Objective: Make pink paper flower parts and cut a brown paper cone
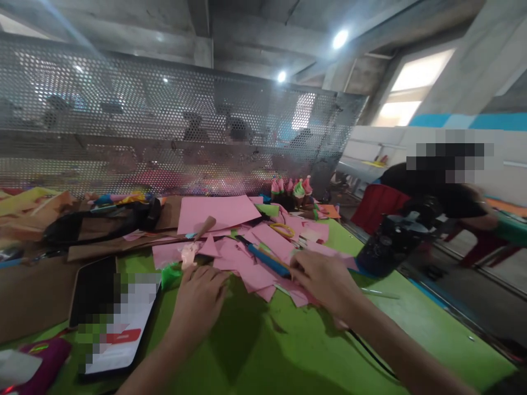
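Observation:
My left hand is palm down at the near edge of the pink scraps, fingers curled at the base of a small pale pink lumpy piece. A bright green piece lies beside that hand, and a brown tapered stick leans just beyond it. My right hand is closed round the near end of a slim blue-handled tool, whose dark narrow tip points away and to the left. Under the tool lie many cut pink sheets. The fingertips of both hands are partly hidden.
Two phones lie on the green table at left. Yellow-handled scissors rest among the scraps. Ice-cream-shaped ornaments stand behind, before a perforated metal screen. A dark bottle stands right; a person sits beyond.

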{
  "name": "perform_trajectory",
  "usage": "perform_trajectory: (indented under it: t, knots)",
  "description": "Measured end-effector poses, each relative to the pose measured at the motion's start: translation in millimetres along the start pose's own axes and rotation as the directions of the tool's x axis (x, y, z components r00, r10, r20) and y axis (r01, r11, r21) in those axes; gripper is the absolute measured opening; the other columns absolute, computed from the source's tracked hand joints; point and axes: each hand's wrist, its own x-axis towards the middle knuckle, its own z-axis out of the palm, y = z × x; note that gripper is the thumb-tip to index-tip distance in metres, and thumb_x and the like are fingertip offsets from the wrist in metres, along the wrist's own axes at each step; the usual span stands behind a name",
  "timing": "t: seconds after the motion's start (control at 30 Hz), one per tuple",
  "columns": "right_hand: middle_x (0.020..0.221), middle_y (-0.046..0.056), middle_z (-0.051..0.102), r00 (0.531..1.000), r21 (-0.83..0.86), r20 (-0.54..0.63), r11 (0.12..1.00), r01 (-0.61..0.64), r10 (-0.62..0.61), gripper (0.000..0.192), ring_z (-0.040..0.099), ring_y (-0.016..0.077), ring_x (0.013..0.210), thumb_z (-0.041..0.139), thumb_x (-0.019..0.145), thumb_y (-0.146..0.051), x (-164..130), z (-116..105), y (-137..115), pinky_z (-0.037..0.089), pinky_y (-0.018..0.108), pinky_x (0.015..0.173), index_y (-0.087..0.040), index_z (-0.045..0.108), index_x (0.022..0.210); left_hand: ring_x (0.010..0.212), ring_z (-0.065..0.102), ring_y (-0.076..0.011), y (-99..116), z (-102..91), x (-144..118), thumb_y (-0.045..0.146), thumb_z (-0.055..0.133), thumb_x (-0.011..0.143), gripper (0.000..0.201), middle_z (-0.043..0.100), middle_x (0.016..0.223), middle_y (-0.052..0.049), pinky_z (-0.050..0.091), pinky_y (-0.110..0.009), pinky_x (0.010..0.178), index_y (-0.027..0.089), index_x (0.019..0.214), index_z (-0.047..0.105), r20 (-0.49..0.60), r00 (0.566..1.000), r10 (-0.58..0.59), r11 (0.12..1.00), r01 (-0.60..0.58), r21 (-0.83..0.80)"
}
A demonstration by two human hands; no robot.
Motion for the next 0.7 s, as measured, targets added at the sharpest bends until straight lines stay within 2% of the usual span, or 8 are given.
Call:
perform_trajectory:
  t: [0.1,0.17,0.3,0.43,0.53,0.6,0.7]
  knots:
    - [0.084,0.006,0.071,0.998,-0.069,0.053,0.997,-0.041,0.045,0.015,0.065,0.0199,0.074,0.054,0.087,-0.023,35.9,6.9,12.5,0.036,0.025,0.059,-0.02,0.067,0.08,0.1,0.06,-0.0236,1.2,0.5,-1.5,0.018,0.051,0.087,0.023,0.071,0.1,-0.003,0.035,-0.046,0.097,0.024,0.099,0.069,0.04,0.999,0.003,1.0,-0.002,-0.02]
    - [0.087,0.006,0.072,0.995,-0.095,0.099,0.995,-0.024,0.034,0.014,0.066,0.0214,0.079,0.056,0.085,-0.021,54.9,17.2,16.4,0.037,0.026,0.06,-0.02,0.069,0.081,0.099,0.061,-0.0237,2.5,0.8,-1.8,0.018,0.05,0.088,0.022,0.071,0.098,-0.003,0.035,-0.047,0.096,0.024,0.096,0.07,0.061,0.998,0.001,0.999,0.001,-0.033]
    - [0.089,0.007,0.073,0.997,-0.128,0.08,0.992,-0.005,0.015,0.012,0.066,0.0236,0.081,0.059,0.083,-0.023,85.5,29.0,15.9,0.04,0.027,0.063,-0.02,0.07,0.086,0.099,0.06,-0.0244,4.5,4.1,-1.1,0.018,0.051,0.087,0.021,0.071,0.095,-0.004,0.035,-0.049,0.096,0.023,0.092,0.07,0.096,0.995,0.0,0.998,0.006,-0.061]
    - [0.108,0.008,0.069,0.994,-0.169,-0.021,0.98,0.104,-0.109,0.024,0.06,0.0244,0.101,0.056,0.085,-0.019,126.0,31.2,9.4,0.042,0.03,0.077,-0.021,0.067,0.106,0.101,0.06,-0.0258,6.3,7.6,1.0,0.018,0.052,0.085,0.02,0.071,0.099,-0.004,0.035,-0.051,0.098,0.025,0.091,0.07,0.104,0.995,-0.013,0.994,0.023,-0.105]
    - [0.119,0.008,0.065,0.978,-0.24,-0.033,0.952,0.191,-0.205,0.036,0.053,0.0249,0.112,0.057,0.082,-0.012,158.4,39.0,2.6,0.037,0.033,0.089,-0.021,0.063,0.117,0.101,0.061,-0.0258,6.8,8.4,2.5,0.018,0.053,0.084,0.02,0.072,0.098,-0.004,0.035,-0.051,0.099,0.026,0.09,0.071,0.112,0.994,-0.012,0.991,0.027,-0.131]
    - [0.116,0.009,0.067,0.972,-0.266,-0.017,0.938,0.223,-0.236,0.034,0.053,0.0251,0.111,0.057,0.081,-0.01,174.1,45.3,-1.1,0.036,0.034,0.09,-0.02,0.066,0.112,0.099,0.061,-0.0254,6.2,9.6,3.5,0.019,0.053,0.084,0.02,0.072,0.094,-0.005,0.037,-0.05,0.098,0.025,0.088,0.071,0.126,0.992,-0.007,0.991,0.024,-0.134]
    - [0.099,0.011,0.071,0.971,-0.283,-0.014,0.932,0.227,-0.24,0.022,0.056,0.0254,0.103,0.051,0.086,-0.011,186.7,49.4,-2.9,0.037,0.034,0.086,-0.018,0.071,0.094,0.097,0.062,-0.0256,4.5,13.7,5.4,0.021,0.053,0.085,0.019,0.072,0.09,-0.006,0.038,-0.05,0.097,0.024,0.085,0.072,0.134,0.991,-0.005,0.991,0.023,-0.133]
